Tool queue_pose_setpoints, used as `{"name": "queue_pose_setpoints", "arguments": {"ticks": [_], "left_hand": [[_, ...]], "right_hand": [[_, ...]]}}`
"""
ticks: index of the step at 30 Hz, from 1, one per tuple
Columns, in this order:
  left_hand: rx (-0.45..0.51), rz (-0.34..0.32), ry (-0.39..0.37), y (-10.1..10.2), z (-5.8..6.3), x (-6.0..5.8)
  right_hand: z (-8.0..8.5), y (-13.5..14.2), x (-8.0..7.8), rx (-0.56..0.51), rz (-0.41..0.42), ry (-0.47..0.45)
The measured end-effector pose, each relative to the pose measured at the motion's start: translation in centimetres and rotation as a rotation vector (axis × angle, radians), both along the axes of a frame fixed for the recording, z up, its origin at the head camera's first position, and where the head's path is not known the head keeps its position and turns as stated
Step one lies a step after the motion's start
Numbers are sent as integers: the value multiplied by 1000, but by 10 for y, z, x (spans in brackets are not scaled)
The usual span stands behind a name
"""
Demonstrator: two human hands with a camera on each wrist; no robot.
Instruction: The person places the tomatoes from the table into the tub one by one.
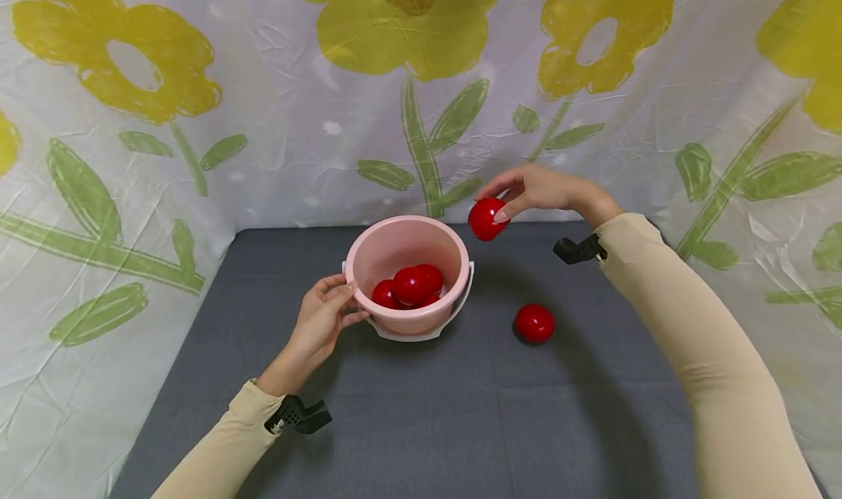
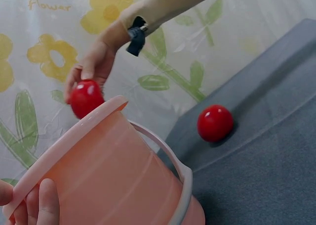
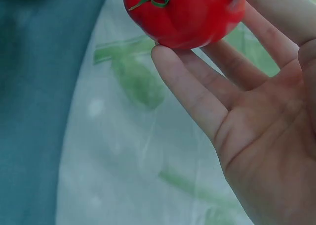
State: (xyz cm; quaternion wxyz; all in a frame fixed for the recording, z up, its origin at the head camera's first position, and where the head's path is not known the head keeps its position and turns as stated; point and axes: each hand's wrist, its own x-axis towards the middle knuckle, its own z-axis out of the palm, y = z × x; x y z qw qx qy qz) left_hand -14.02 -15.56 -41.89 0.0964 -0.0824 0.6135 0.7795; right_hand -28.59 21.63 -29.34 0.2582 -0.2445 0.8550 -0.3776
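Observation:
A pink bucket (image 1: 411, 322) with a white handle lowered against its front stands near the table's back edge. My left hand (image 1: 320, 316) grips its rim on the left, thumb and fingers on either side of the wall, as the left wrist view also shows. Inside lie several red tomatoes (image 1: 412, 286). Up to the right of the bucket, my right hand (image 1: 536, 191) pinches another tomato (image 1: 485, 220) between thumb and fingers, in the air. Its green stem top shows in the right wrist view. One more tomato (image 1: 534, 324) rests on the table, right of the bucket.
The dark grey cloth-covered table (image 1: 421, 418) spreads out in front of the bucket. A white curtain (image 1: 283, 155) printed with yellow flowers hangs behind the table and along its sides. Each wrist bears a black camera mount (image 1: 298, 414).

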Motion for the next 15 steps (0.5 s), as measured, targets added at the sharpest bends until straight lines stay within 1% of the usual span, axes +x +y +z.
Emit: {"name": "queue_pose_setpoints", "arguments": {"ticks": [4,8,15], "left_hand": [[6,-2,2,0,0,0],[13,-8,10,0,0,0],[28,-3,14,1,-2,0]], "right_hand": [[11,-16,-4,2,22,19],[19,-34,-7,-11,61,25],[24,-64,-13,-18,105,53]]}}
